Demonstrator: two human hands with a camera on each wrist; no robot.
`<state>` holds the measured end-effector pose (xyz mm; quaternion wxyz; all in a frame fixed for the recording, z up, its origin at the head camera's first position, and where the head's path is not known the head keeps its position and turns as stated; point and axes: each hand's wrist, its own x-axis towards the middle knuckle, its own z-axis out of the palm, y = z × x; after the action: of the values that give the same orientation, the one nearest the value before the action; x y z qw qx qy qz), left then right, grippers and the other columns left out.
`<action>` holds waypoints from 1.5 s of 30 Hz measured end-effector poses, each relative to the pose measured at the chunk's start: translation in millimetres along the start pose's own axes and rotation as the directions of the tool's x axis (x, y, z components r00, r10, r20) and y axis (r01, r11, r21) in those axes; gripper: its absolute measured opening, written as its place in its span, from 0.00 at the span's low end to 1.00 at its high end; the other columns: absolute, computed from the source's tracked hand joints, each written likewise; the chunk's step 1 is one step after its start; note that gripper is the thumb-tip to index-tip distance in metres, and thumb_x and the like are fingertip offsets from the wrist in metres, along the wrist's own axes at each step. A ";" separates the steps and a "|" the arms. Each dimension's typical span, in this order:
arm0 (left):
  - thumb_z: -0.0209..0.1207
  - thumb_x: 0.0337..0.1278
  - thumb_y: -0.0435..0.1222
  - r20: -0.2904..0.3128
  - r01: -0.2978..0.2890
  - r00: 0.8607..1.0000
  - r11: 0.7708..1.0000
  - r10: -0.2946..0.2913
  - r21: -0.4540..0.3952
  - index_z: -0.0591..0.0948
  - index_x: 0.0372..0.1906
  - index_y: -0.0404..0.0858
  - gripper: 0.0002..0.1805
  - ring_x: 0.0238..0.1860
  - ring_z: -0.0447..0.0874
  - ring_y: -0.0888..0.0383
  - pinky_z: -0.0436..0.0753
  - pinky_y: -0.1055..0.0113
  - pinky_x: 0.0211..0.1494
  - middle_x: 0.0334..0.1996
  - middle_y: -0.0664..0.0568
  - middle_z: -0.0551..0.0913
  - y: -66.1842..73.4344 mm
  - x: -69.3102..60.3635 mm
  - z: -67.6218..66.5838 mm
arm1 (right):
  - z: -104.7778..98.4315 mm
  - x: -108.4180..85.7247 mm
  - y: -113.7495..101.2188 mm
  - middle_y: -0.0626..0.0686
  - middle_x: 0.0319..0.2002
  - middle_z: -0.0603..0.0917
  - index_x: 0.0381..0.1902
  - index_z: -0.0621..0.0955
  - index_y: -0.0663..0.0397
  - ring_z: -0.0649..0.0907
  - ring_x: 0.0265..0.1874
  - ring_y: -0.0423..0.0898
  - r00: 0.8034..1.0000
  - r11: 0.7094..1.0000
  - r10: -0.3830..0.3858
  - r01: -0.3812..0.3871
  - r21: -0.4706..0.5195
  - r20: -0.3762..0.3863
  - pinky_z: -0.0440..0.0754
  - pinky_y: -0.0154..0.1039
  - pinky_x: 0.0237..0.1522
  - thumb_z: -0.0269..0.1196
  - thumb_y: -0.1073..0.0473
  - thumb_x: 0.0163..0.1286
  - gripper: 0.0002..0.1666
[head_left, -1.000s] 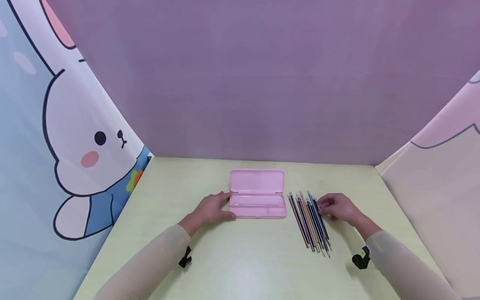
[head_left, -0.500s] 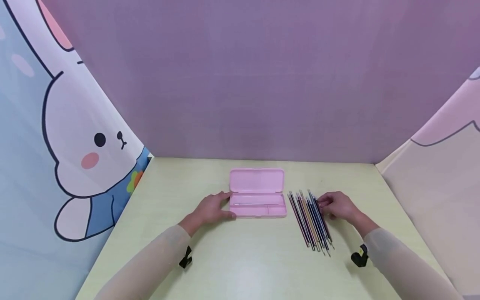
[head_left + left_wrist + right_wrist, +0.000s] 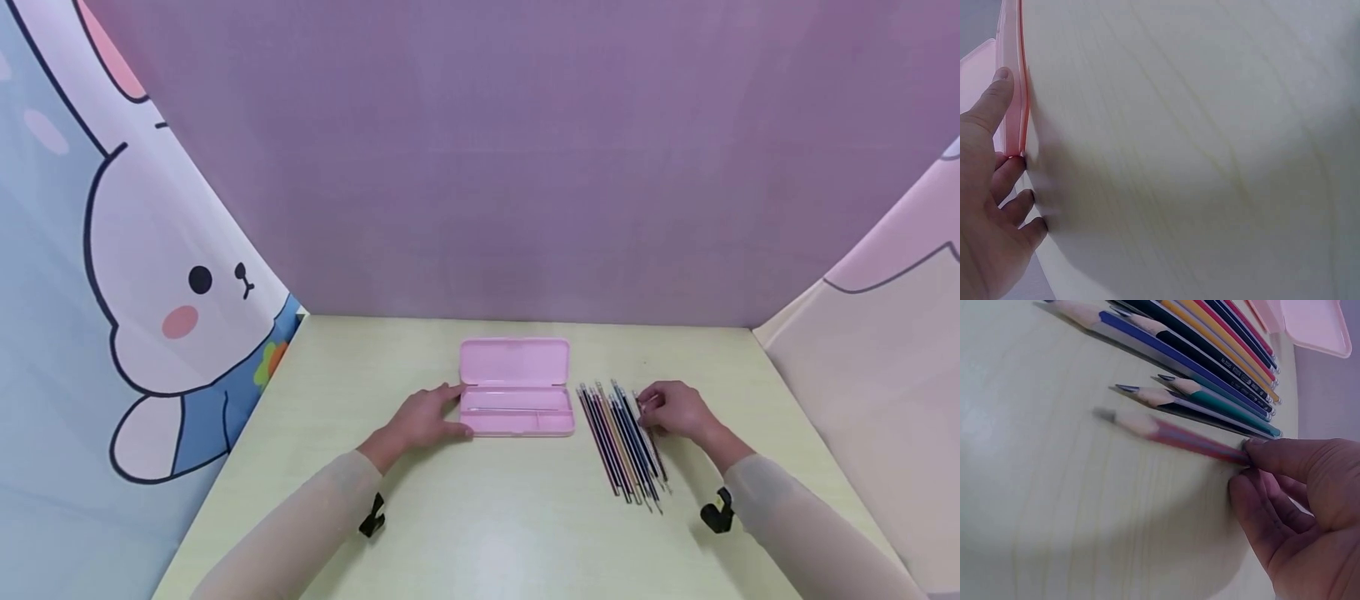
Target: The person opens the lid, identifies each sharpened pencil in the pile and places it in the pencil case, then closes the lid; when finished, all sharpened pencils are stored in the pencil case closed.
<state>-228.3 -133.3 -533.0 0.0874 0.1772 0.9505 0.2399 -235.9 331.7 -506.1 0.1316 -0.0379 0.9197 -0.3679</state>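
Note:
A pink pencil case lies open on the table, its lid tipped back. My left hand holds its left end; in the left wrist view the thumb lies along the pink wall and the other fingers curl at the corner. To the right of the case is a row of pencils, side by side. With thumb and fingers my right hand pinches a red striped pencil near its far end, at the row's right edge. That pencil's sharpened tip points toward the person and looks blurred.
Inside the case, a divider separates a long back compartment from smaller front ones. Black, green, blue, yellow and red pencils lie close together. A purple panel stands behind the table, with printed cloth at the left.
My right hand has drawn the red pencil slightly right, apart from the row. The left hand and the case stay in place.

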 end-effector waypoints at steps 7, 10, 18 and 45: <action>0.71 0.51 0.63 0.005 0.000 1.000 1.000 0.000 0.006 0.65 0.79 0.47 0.53 0.68 0.76 0.40 0.76 0.45 0.71 0.73 0.42 0.73 1.1 -0.4 -1.0 | -0.6 0.7 1.0 0.58 0.36 0.88 0.52 0.82 0.73 0.87 0.26 0.46 1.000 1.000 0.030 -0.030 -0.001 -0.003 0.89 0.41 0.29 0.69 0.68 0.61 0.21; 0.71 0.51 0.62 0.007 0.001 1.000 1.000 -0.001 0.001 0.66 0.79 0.46 0.53 0.68 0.77 0.40 0.76 0.45 0.71 0.73 0.42 0.73 1.2 -0.5 -1.4 | -2.5 0.8 0.4 0.60 0.38 0.88 0.54 0.82 0.73 0.88 0.28 0.47 0.999 0.999 0.042 -0.042 0.012 0.007 0.90 0.42 0.31 0.67 0.66 0.66 0.21; 0.71 0.52 0.62 0.011 0.006 1.000 1.000 -0.006 0.007 0.65 0.79 0.47 0.53 0.66 0.78 0.42 0.77 0.47 0.70 0.72 0.44 0.75 0.8 -0.4 -2.2 | -15.9 3.7 -8.2 0.65 0.45 0.86 0.59 0.79 0.72 0.87 0.36 0.51 0.999 0.996 0.001 -0.005 0.093 0.039 0.91 0.47 0.35 0.63 0.64 0.72 0.22; 0.71 0.52 0.61 0.005 0.008 1.000 1.000 -0.008 -0.015 0.66 0.79 0.45 0.52 0.69 0.75 0.39 0.75 0.45 0.72 0.73 0.41 0.73 2.7 0.0 -1.6 | 26.1 68.7 -145.7 0.59 0.48 0.88 0.55 0.86 0.58 0.85 0.42 0.48 0.929 0.937 -0.342 0.326 0.124 0.144 0.90 0.41 0.43 0.65 0.67 0.71 0.16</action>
<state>-227.8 -131.8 -530.3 0.0917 0.1735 0.9492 0.2461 -298.9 197.0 -438.8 0.1435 -0.2172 0.8669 -0.4251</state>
